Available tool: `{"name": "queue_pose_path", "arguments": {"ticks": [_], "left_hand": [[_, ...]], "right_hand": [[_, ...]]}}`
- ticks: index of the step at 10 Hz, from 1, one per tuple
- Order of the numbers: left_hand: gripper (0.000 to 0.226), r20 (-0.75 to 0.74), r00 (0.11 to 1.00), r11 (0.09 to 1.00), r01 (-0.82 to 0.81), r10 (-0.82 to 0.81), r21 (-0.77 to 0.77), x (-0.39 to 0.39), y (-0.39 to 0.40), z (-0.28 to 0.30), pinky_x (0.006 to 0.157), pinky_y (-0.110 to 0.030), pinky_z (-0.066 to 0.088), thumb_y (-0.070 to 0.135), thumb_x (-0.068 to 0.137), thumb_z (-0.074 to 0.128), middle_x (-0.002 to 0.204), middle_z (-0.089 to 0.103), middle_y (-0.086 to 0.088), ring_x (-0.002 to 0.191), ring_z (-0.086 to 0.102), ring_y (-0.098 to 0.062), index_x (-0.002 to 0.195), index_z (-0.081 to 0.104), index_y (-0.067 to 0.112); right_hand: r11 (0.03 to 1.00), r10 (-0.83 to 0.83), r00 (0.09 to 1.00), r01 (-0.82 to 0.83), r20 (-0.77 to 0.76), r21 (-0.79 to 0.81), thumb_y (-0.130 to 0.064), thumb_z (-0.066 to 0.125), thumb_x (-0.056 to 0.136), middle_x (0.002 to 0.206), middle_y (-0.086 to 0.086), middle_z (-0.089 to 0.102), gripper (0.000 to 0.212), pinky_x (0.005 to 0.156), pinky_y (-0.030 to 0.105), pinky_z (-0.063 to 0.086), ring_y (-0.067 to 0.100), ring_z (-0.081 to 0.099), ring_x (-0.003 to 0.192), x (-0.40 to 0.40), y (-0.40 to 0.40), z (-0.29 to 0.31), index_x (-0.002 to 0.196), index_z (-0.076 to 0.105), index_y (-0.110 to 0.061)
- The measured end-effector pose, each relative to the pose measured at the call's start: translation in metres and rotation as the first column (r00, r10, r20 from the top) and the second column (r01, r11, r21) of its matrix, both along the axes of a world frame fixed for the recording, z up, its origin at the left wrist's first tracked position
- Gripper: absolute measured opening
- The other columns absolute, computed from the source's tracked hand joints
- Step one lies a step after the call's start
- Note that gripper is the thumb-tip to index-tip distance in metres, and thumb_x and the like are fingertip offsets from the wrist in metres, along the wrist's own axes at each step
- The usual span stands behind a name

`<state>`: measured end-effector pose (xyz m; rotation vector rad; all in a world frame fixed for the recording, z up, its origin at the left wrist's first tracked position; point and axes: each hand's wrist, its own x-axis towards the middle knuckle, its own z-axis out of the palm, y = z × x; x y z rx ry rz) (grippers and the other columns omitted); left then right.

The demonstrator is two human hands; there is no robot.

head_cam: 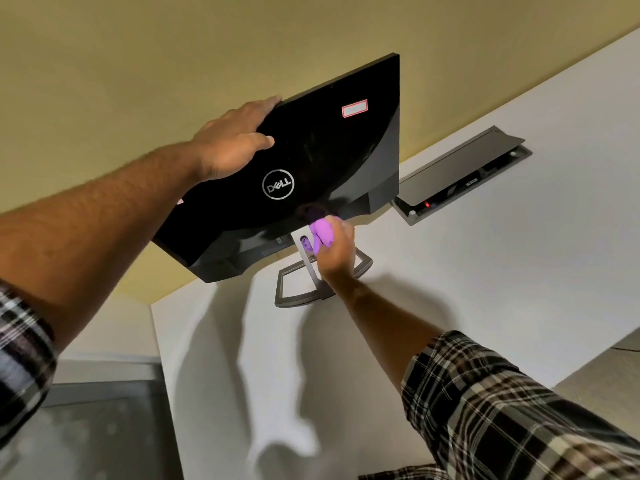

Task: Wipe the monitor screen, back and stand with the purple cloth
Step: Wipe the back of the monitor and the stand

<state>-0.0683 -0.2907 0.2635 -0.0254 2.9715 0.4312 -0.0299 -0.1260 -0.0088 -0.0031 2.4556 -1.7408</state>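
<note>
A black monitor (pixel 322 150) stands on the white table (pixel 485 271) with its glossy back toward me, a silver logo in the middle and a red-edged sticker near the top. My left hand (pixel 232 140) holds its upper left edge, fingers over the top and thumb on the back. My right hand (pixel 337 254) grips the bunched purple cloth (pixel 322 233) against the upper part of the grey stand (pixel 308 268), just under the monitor's lower edge. The screen side is hidden.
An open cable box (pixel 464 178) with a raised grey lid and a small red light is set into the table behind the monitor on the right. A yellow wall rises behind. The table's left edge drops to a grey floor (pixel 104 427).
</note>
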Motion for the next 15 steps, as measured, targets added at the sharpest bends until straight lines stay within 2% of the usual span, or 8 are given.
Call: {"name": "queue_pose_path", "arguments": {"ticks": [2, 3, 5, 8, 10, 12, 13, 15], "left_hand": [[0.066, -0.004, 1.000, 1.000, -0.016, 0.016, 0.001, 0.000, 0.003, 0.003, 0.118, -0.042, 0.019, 0.030, 0.102, 0.047, 0.166, 0.022, 0.011, 0.150, 0.024, -0.018, 0.159, 0.014, 0.041], [0.066, -0.012, 1.000, 1.000, -0.005, 0.005, -0.006, 0.002, 0.002, 0.003, 0.119, -0.043, 0.020, 0.031, 0.102, 0.047, 0.166, 0.022, 0.010, 0.150, 0.025, -0.019, 0.159, 0.014, 0.040], [0.066, -0.032, 0.999, 1.000, 0.008, -0.009, -0.017, 0.003, 0.004, 0.001, 0.118, -0.044, 0.022, 0.029, 0.102, 0.048, 0.165, 0.025, 0.006, 0.149, 0.027, -0.021, 0.159, 0.016, 0.037], [0.064, -0.055, 0.998, 0.998, 0.036, -0.039, -0.052, 0.007, 0.006, -0.001, 0.114, -0.046, 0.030, 0.028, 0.102, 0.051, 0.161, 0.033, 0.001, 0.144, 0.035, -0.025, 0.158, 0.020, 0.035], [0.063, -0.067, 0.996, 0.996, 0.046, -0.051, -0.074, 0.009, 0.008, 0.001, 0.113, -0.045, 0.028, 0.028, 0.102, 0.050, 0.161, 0.033, 0.001, 0.144, 0.035, -0.025, 0.158, 0.020, 0.034], [0.063, -0.081, 0.995, 0.996, 0.050, -0.056, -0.074, 0.012, 0.008, 0.001, 0.114, -0.045, 0.028, 0.028, 0.103, 0.049, 0.162, 0.031, 0.001, 0.145, 0.034, -0.024, 0.158, 0.019, 0.033], [0.064, -0.073, 0.996, 0.996, 0.043, -0.049, -0.082, 0.011, 0.008, 0.001, 0.115, -0.045, 0.027, 0.029, 0.103, 0.049, 0.163, 0.030, 0.002, 0.147, 0.032, -0.023, 0.159, 0.018, 0.033], [0.065, -0.065, 0.997, 0.996, 0.029, -0.035, -0.089, 0.011, 0.006, 0.001, 0.117, -0.046, 0.027, 0.030, 0.102, 0.049, 0.163, 0.029, 0.005, 0.148, 0.031, -0.022, 0.158, 0.017, 0.036]], "right_hand": [[0.640, 0.607, 0.784, -0.580, 0.131, 0.503, -0.019, 0.068, 0.079, 0.082, 0.007, 0.065, 0.015, 0.083, 0.043, 0.064, 0.022, 0.066, 0.078, -0.037, 0.064, 0.001, 0.067, 0.067, -0.011], [0.896, 0.338, 0.926, -0.262, -0.169, 0.358, -0.011, 0.062, 0.085, 0.083, 0.010, 0.060, 0.012, 0.077, 0.042, 0.064, 0.022, 0.060, 0.077, -0.034, 0.083, -0.009, 0.086, 0.070, -0.002], [0.771, -0.629, 0.777, 0.626, 0.017, -0.115, -0.029, 0.051, 0.096, 0.144, -0.004, 0.055, 0.054, 0.100, 0.027, 0.050, 0.024, 0.059, 0.124, -0.028, 0.090, 0.021, 0.149, 0.046, -0.035], [0.916, -0.372, 0.928, 0.371, 0.028, -0.155, -0.023, 0.059, 0.098, 0.155, 0.002, 0.046, 0.061, 0.100, 0.010, 0.038, 0.007, 0.048, 0.133, -0.026, 0.041, 0.030, 0.156, 0.041, -0.032], [0.979, 0.173, 0.958, -0.193, -0.229, -0.068, -0.003, 0.055, 0.096, 0.101, 0.010, 0.061, 0.012, 0.075, 0.026, 0.058, 0.009, 0.066, 0.086, 0.013, 0.037, 0.004, 0.094, 0.065, 0.003], [0.855, -0.435, 0.899, 0.429, 0.045, -0.292, -0.005, 0.042, 0.098, 0.094, 0.013, 0.064, 0.031, 0.076, 0.032, 0.054, 0.024, 0.065, 0.086, -0.035, 0.076, 0.004, 0.103, 0.069, -0.019], [0.898, -0.406, 0.914, 0.396, -0.013, -0.192, -0.005, 0.051, 0.094, 0.131, -0.006, 0.053, 0.059, 0.097, 0.020, 0.045, 0.014, 0.055, 0.113, -0.041, 0.059, 0.031, 0.134, 0.046, -0.047], [0.985, -0.142, 0.982, 0.153, -0.124, 0.083, -0.023, 0.060, 0.093, 0.120, -0.015, 0.038, 0.055, 0.095, 0.024, 0.046, 0.003, 0.046, 0.101, -0.014, 0.029, 0.015, 0.123, 0.042, -0.065]]}}
